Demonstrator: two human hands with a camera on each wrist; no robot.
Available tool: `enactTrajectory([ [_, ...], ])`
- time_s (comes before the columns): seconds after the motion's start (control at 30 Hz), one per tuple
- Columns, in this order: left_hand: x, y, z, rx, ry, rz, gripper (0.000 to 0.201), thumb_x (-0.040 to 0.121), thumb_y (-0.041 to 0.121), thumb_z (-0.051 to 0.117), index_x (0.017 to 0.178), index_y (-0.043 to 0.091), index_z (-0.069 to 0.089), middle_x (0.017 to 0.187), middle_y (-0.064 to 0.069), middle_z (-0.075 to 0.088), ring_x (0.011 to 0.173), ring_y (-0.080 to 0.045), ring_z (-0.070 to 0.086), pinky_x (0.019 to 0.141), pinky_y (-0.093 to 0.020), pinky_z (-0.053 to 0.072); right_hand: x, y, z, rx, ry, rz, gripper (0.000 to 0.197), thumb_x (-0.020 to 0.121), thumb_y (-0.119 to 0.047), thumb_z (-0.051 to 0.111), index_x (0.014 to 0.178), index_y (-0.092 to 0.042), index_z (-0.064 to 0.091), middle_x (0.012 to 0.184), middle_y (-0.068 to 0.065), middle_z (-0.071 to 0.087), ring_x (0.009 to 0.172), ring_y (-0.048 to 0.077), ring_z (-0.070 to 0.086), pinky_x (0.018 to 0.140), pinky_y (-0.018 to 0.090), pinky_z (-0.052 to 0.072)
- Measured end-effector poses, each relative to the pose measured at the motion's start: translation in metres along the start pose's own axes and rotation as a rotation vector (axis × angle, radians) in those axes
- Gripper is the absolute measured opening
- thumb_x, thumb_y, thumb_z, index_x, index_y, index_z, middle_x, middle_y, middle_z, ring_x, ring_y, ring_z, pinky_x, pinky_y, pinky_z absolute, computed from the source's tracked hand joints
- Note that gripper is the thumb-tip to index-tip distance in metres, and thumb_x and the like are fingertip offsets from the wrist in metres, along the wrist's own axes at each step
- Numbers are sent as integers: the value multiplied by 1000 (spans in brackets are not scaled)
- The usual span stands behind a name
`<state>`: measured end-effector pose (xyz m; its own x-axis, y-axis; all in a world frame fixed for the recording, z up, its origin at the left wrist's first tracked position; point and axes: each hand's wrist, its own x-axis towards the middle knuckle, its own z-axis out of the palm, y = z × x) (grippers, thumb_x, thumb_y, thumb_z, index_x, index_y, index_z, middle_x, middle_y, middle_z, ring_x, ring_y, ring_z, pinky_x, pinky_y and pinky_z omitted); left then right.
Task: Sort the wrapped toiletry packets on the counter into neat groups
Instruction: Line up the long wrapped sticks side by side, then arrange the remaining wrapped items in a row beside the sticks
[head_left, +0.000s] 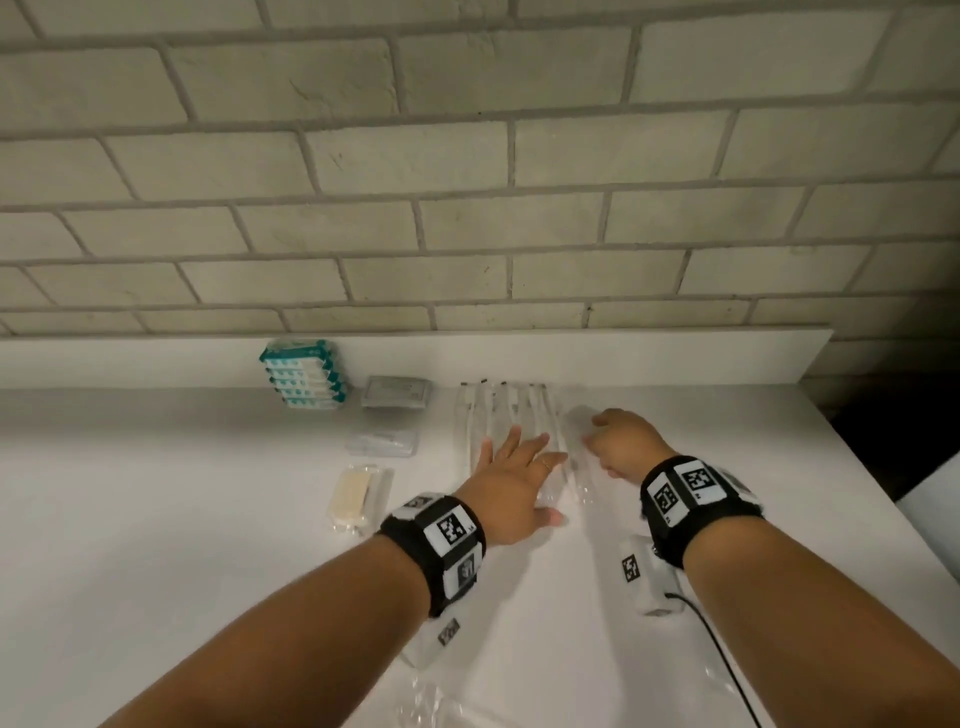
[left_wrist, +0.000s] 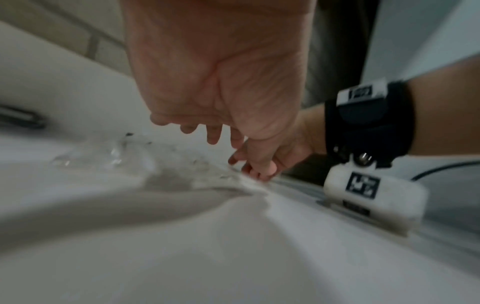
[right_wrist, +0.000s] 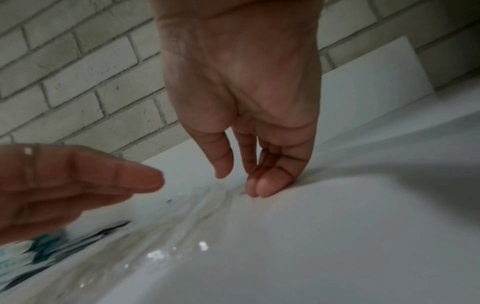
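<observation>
On the white counter (head_left: 208, 519), near the back ledge, a row of clear-wrapped toothbrush packets (head_left: 498, 415) lies side by side. The left hand (head_left: 514, 483) rests flat on them, fingers spread. The right hand (head_left: 623, 441), fingers loosely bent, presses fingertips (right_wrist: 262, 188) beside the rightmost wrapper (holding nothing). Teal packets (head_left: 306, 374) sit stacked further left.

Smooth white counter (head_left: 208, 519), slight sheen. Rough matt grey-white brick wall (head_left: 467, 156) at 12 o'clock. Long clear glossy plastic sleeves (head_left: 498, 415), crinkled film. Teal-and-white glossy packets (head_left: 304, 374) at 10 o'clock. Black fabric wrist straps (head_left: 431, 551), matt.
</observation>
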<state>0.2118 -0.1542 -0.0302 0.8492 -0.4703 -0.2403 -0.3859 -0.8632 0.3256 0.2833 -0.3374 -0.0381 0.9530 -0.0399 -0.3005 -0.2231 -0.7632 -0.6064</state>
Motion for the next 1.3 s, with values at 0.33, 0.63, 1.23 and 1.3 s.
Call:
enactTrajectory([
  [0.33, -118, 44, 25, 81, -294, 66, 46, 73, 61, 65, 106, 31, 53, 106, 13, 49, 100, -12, 47, 90, -34, 45, -142, 52, -35, 57, -390, -46, 29, 77, -16, 77, 104, -17, 65, 110, 0, 60, 99, 16, 60, 78, 21, 51],
  [0.63, -132, 66, 52, 99, -184, 71, 26, 84, 41, 64, 102, 23, 55, 100, 6, 52, 100, -17, 47, 77, -30, 37, -252, 77, -2, -833, -449, -255, 48, 64, -27, 81, 102, -31, 51, 101, -11, 38, 94, 17, 44, 76, 30, 45],
  [1.23, -167, 33, 17, -250, 114, -167, 30, 90, 49, 55, 99, 21, 50, 82, 5, 56, 74, -12, 54, 62, -27, 38, -301, 35, 17, -606, -444, -377, 36, 83, -29, 64, 116, -35, 51, 109, -9, 59, 97, 17, 56, 84, 35, 48],
  [1.3, -186, 14, 7, -241, 101, -251, 41, 85, 57, 58, 104, 23, 50, 87, 6, 56, 80, -14, 55, 65, -28, 39, -303, 32, 38, -691, -483, -402, 56, 77, -26, 72, 126, -33, 46, 117, -6, 55, 102, 20, 55, 86, 37, 47],
])
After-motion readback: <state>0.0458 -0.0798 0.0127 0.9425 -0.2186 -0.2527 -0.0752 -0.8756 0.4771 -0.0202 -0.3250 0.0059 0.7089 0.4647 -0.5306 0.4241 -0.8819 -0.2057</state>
